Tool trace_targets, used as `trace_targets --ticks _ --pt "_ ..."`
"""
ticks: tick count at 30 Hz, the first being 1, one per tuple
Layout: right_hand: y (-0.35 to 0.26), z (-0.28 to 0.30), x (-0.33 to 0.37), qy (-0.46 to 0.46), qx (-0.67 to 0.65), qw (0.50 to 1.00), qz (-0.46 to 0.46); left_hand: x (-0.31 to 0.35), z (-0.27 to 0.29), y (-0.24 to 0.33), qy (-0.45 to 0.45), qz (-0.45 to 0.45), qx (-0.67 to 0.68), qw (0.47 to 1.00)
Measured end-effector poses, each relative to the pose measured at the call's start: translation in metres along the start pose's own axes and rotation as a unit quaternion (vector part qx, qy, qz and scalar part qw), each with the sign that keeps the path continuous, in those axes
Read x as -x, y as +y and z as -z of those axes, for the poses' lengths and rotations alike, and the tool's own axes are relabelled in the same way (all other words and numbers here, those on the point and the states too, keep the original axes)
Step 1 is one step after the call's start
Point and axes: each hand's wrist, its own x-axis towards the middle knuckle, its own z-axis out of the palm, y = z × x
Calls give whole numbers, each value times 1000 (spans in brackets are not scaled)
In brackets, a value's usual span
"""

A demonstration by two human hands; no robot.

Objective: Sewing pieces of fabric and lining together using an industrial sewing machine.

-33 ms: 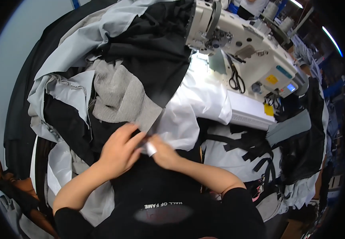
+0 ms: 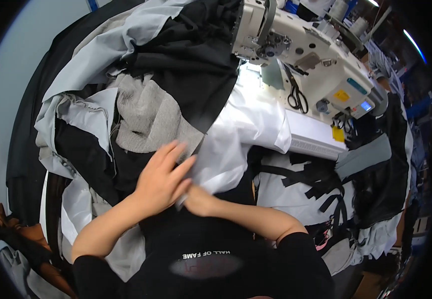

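Observation:
My left hand [image 2: 162, 180] lies at the lower edge of a grey fleecy fabric piece [image 2: 148, 112], its fingers stretched out and apart. Close beside it, low in front of my body, my right hand [image 2: 199, 201] is curled closed and blurred by motion. A small pale bit shows at its fingertips; what it is I cannot make out. White smooth cloth [image 2: 226, 159] runs from beside both hands up to the sewing machine [image 2: 305, 60]. Black fabric [image 2: 191, 74] lies under and beyond the grey piece.
Black-handled scissors [image 2: 296, 97] rest against the machine, right of its bright needle area. Pale grey and white cloth [image 2: 86, 119] is heaped at the left. Black straps [image 2: 320, 184] and a grey-green fabric piece [image 2: 364, 157] lie at the right. Thread cones [image 2: 358, 27] stand behind the machine.
My left hand has shifted a little right and up across the grey fabric. My right hand has dropped slightly toward my body, and the white bit at its fingers is less visible.

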Motion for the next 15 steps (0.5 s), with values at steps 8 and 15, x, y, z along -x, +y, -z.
trace_targets --ticks 8,15 --pt "-87 132 18 -87 60 958 266 -43 -32 -95 -14 120 -119 985" --pt "-43 197 -9 115 388 883 240 -5 -13 -73 -1 82 -273 959"
